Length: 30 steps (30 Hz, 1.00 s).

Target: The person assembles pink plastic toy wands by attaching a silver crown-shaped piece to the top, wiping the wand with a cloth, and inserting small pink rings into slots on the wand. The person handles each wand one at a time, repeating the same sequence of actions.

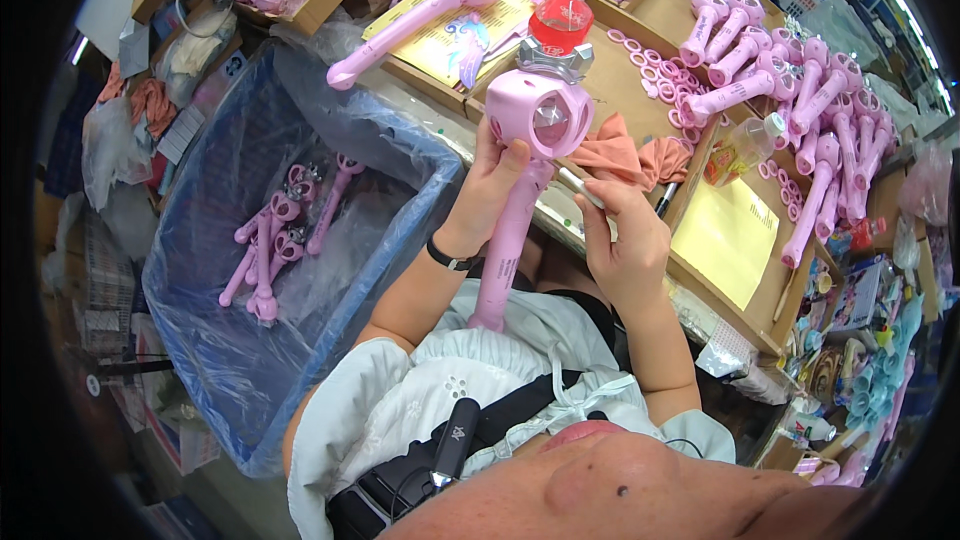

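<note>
My left hand (490,175) is closed around the neck of a pink toy wand (518,230), just under its round head. The wand stands nearly upright in front of my chest, its handle end down by my lap. A clear round piece shows in the opening of the head, with a silvery part on top. Between the thumb and fingers of my right hand (630,235) is a slim white stick (578,185), pen-like, its end close to the wand's neck. I cannot tell whether they touch.
At left stands a blue bin (400,230) lined with clear plastic, several pink wands (265,250) inside. More wands (810,90) pile up at right. The cardboard tray (640,25) holds pink rings (660,75), an orange cloth (625,155), yellow paper (725,240) and a red-capped bottle (562,20).
</note>
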Each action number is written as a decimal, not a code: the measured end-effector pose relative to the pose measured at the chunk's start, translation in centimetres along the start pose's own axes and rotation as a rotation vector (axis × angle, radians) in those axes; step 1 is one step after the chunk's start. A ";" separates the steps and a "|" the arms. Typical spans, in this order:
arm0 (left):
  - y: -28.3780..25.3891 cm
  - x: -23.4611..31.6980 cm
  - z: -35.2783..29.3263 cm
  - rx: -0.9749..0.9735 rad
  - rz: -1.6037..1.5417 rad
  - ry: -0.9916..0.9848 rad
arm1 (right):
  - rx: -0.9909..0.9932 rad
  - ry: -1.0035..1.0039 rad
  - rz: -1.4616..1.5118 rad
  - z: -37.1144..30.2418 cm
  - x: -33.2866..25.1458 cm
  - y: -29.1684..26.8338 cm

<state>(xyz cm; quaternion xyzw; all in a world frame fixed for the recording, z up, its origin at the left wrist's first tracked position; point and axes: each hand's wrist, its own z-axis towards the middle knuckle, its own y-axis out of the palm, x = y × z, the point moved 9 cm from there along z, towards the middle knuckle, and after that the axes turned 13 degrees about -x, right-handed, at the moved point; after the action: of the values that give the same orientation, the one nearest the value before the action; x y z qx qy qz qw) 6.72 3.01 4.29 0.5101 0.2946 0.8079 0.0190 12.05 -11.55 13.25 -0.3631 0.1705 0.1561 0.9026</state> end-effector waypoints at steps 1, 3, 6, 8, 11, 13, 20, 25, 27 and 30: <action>-0.1 -0.1 0.0 -0.002 -0.002 0.012 | -0.002 -0.005 -0.022 -0.1 -0.1 0.1; -0.5 -0.5 0.0 0.013 0.060 -0.036 | -0.009 0.114 0.006 -0.2 1.0 0.2; -0.9 -0.8 -0.1 0.029 0.095 -0.055 | -0.036 0.181 0.033 -0.5 1.9 0.5; -0.9 -0.7 -0.2 0.035 0.116 -0.054 | -0.059 0.186 0.052 -0.5 2.2 0.7; -0.7 -0.2 -0.1 0.031 0.209 -0.039 | -0.056 0.185 0.043 -0.6 2.5 0.8; -0.4 0.5 -0.1 0.022 0.326 -0.005 | -0.087 0.243 -0.001 -0.7 3.3 1.1; 0.4 1.2 -0.1 0.002 0.436 0.064 | -0.180 0.577 0.302 -2.5 7.7 2.5; 0.6 1.5 -0.1 -0.010 0.489 0.092 | -0.081 0.311 0.097 -1.7 5.9 2.2; 0.9 1.9 -0.3 0.000 0.582 0.131 | -0.027 0.115 -0.131 -1.6 3.8 1.7; 1.1 2.1 -0.4 0.020 0.633 0.151 | -0.076 0.182 -0.156 -2.0 4.3 2.0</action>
<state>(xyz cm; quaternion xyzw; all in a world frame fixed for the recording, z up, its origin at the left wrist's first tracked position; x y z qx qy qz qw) 5.69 2.64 6.39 0.5153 0.1299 0.8063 -0.2599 14.66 -10.88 8.85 -0.4220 0.2170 0.0581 0.8783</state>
